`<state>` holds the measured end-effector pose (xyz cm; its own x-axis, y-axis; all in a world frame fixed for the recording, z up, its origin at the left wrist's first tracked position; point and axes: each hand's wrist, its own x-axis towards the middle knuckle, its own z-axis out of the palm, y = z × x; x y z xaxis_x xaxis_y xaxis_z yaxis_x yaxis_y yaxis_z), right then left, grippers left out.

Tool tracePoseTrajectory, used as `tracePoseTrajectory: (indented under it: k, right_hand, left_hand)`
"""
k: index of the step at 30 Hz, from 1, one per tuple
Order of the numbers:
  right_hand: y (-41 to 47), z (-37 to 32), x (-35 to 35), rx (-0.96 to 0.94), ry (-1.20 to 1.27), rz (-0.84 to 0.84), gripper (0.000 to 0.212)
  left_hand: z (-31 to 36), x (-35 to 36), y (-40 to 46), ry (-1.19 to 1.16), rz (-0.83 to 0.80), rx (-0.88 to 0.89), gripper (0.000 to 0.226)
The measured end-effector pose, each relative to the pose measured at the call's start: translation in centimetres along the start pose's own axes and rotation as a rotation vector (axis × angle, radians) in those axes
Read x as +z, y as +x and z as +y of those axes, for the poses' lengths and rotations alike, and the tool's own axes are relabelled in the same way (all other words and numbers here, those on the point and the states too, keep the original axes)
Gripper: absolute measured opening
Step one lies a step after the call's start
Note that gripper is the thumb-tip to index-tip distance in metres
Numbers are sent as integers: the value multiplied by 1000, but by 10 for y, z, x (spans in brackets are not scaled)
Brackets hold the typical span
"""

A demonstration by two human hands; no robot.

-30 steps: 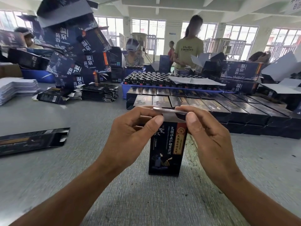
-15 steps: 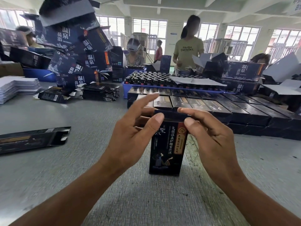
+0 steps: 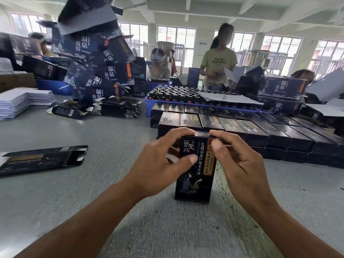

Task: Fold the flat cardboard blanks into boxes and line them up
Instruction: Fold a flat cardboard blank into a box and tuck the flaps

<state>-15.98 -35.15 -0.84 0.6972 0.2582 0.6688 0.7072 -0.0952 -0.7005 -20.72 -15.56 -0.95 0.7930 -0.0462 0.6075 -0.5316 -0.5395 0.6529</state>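
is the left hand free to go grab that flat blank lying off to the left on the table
Probably not yet. The left hand grips the upright box, as does the right hand. Once it lets go, the way looks open: only bare table lies between it and the flat blank.

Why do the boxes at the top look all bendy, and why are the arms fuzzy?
In the head view the wide lens bends the edges, so the big box pile leans; the forearms near the bottom are smeared, while the upright box under the left hand and right hand is fairly sharp; the windows glare white.
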Motion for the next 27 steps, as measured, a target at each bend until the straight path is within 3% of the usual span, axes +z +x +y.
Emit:
tracePoseTrajectory:
  k: [5,10,14,18,22,27]
  right_hand:
    - [-1,2,4,70,-96,-93,45]
    - [-7,-3,13,110,-223,-249,62]
    - [-19,1,27,-25,-527,-447,67]
    - [-17,4,38,-87,-561,-526,65]
    - [-16,7,40,-174,-578,-527,64]
    - [-12,11,55,-188,-581,-588,51]
  left_hand:
    - [-5,-5,2,-21,-69,-82,62]
    - [-15,-21,8,-215,-20,-219,54]
    - [-25,-41,10,-316,2,-394,40]
    - [-33,-56,11,-215,-25,-484,30]
    - [-43,-66,10,-106,-97,-580,31]
    - [-69,-81,5,88,-42,-773,44]
